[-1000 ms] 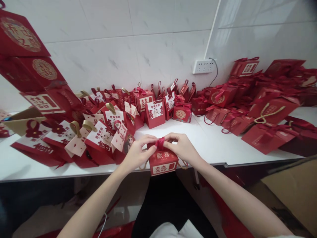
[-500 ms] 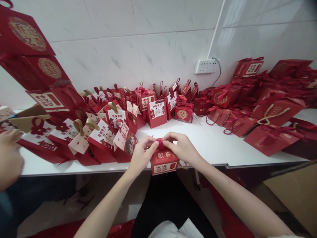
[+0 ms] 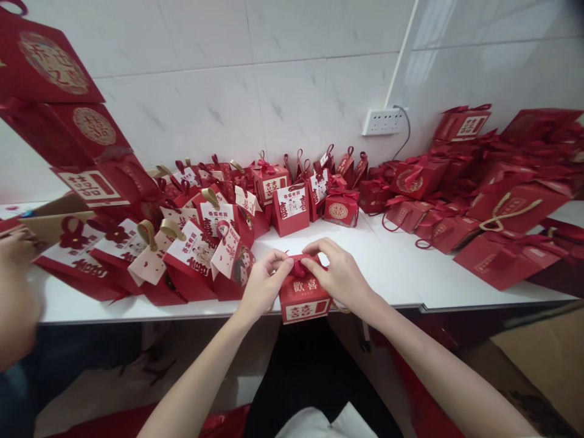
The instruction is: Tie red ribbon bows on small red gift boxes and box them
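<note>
In the head view a small red gift box (image 3: pixel 305 298) with gold characters and a white label sits at the table's front edge, its front slightly over the edge. A dark red ribbon bow (image 3: pixel 298 266) is on its top. My left hand (image 3: pixel 264 283) pinches the bow's left side between thumb and fingers. From the right, my right hand (image 3: pixel 340 274) pinches the ribbon with thumb and index finger. Both hands rest close above the box, and the fingertips partly hide the bow. A bit of gold cord shows beside the box under my right hand.
Rows of red boxes (image 3: pixel 189 258) stand on the white table (image 3: pixel 378 261) at left and back. Stacked boxes (image 3: pixel 93 131) rise at far left, near another person's hand (image 3: pixel 18 292). A pile of boxes (image 3: pixel 511 258) lies right. A power strip (image 3: pixel 382 122) is on the wall.
My fingertips have moved slightly apart along the ribbon, and more of the bow shows between them. The other person's hand at far left has shifted a little. The view has moved slightly.
</note>
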`<state>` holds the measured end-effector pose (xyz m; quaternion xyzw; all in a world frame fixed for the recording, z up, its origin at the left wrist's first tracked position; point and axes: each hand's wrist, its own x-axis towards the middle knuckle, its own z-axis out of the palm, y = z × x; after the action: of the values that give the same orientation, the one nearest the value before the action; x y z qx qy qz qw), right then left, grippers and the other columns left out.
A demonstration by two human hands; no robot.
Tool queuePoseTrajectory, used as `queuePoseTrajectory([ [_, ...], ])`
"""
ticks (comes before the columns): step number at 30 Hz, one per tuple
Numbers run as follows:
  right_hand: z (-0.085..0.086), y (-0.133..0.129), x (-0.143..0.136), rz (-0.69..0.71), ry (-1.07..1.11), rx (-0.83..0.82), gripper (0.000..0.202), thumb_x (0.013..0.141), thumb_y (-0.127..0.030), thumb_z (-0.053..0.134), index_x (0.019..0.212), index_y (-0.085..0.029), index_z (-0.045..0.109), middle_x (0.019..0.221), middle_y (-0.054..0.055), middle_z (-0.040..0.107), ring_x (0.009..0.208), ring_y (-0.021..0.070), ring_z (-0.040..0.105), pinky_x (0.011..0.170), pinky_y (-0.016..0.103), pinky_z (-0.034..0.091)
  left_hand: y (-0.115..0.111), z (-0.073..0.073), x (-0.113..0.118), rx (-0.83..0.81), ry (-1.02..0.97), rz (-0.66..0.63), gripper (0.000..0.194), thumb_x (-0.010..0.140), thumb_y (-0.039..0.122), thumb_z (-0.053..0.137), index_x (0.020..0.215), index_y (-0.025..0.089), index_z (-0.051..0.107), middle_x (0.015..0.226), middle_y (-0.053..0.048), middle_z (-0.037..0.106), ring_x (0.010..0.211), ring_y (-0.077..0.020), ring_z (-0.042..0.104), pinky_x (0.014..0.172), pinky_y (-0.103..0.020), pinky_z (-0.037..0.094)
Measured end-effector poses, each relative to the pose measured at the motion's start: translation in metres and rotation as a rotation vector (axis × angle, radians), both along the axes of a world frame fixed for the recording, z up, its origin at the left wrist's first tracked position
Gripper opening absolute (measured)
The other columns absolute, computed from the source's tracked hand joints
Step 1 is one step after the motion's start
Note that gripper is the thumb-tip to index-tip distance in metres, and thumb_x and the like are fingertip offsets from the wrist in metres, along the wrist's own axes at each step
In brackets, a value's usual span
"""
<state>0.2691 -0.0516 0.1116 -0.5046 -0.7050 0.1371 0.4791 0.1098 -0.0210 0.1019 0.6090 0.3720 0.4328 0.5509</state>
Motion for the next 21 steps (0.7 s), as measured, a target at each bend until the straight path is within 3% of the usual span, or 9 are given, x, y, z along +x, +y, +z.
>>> queuePoseTrajectory([
  [3, -0.006, -0.013, 0.003, -0.077, -0.039, 0.128, 0.005, 0.086, -0.019, 0.055, 0.084, -0.018, 0.059, 0.099, 0.01, 0.057, 0.095, 0.0211, 0.059, 0.082, 0.037, 0.05, 0.001, -0.003, -0.001, -0.019, 0.015, 0.035, 0.027, 0.076, 0.043, 0.063, 0.074, 0.017, 0.055, 0.062, 0.001, 0.065, 0.06, -0.013, 0.062, 0.059, -0.021, 0.047],
  [7, -0.017, -0.025, 0.002, -0.08, -0.12, 0.147, 0.005, 0.084, -0.021, 0.06, 0.082, -0.018, 0.063, 0.106, 0.012, 0.053, 0.101, 0.0246, 0.056, 0.085, 0.042, 0.051, 0.001, -0.004, 0.0, -0.005, 0.025, 0.058, 0.027, 0.075, 0.041, 0.065, 0.072, 0.016, 0.054, 0.061, 0.002, 0.063, 0.054, -0.0096, 0.057, 0.054, -0.019, 0.043],
  [13, -0.02, -0.021, -0.007, -0.096, -0.119, 0.177, 0.009, 0.086, -0.014, 0.057, 0.08, -0.017, 0.064, 0.1, 0.01, 0.057, 0.093, 0.0221, 0.057, 0.079, 0.038, 0.052, -0.002, -0.005, -0.001, 0.032, 0.078, 0.078, 0.024, 0.078, 0.04, 0.061, 0.075, 0.016, 0.056, 0.065, 0.0, 0.065, 0.06, -0.0115, 0.06, 0.057, -0.019, 0.044],
  [17, -0.017, -0.022, -0.011, -0.143, -0.29, 0.248, 0.015, 0.088, -0.012, 0.052, 0.076, -0.014, 0.061, 0.083, 0.01, 0.058, 0.082, 0.022, 0.054, 0.074, 0.037, 0.049, -0.005, -0.005, -0.001, 0.068, 0.118, 0.126, 0.022, 0.078, 0.037, 0.061, 0.074, 0.016, 0.056, 0.067, -0.001, 0.066, 0.06, -0.0116, 0.061, 0.054, -0.018, 0.043],
  [21, -0.017, -0.024, -0.013, -0.204, -0.419, 0.307, 0.017, 0.089, -0.013, 0.048, 0.077, -0.013, 0.06, 0.081, 0.01, 0.059, 0.08, 0.0226, 0.053, 0.071, 0.037, 0.045, -0.007, -0.004, 0.002, 0.081, 0.121, 0.162, 0.022, 0.078, 0.038, 0.06, 0.074, 0.017, 0.055, 0.077, -0.003, 0.069, 0.064, -0.0131, 0.063, 0.056, -0.02, 0.044],
])
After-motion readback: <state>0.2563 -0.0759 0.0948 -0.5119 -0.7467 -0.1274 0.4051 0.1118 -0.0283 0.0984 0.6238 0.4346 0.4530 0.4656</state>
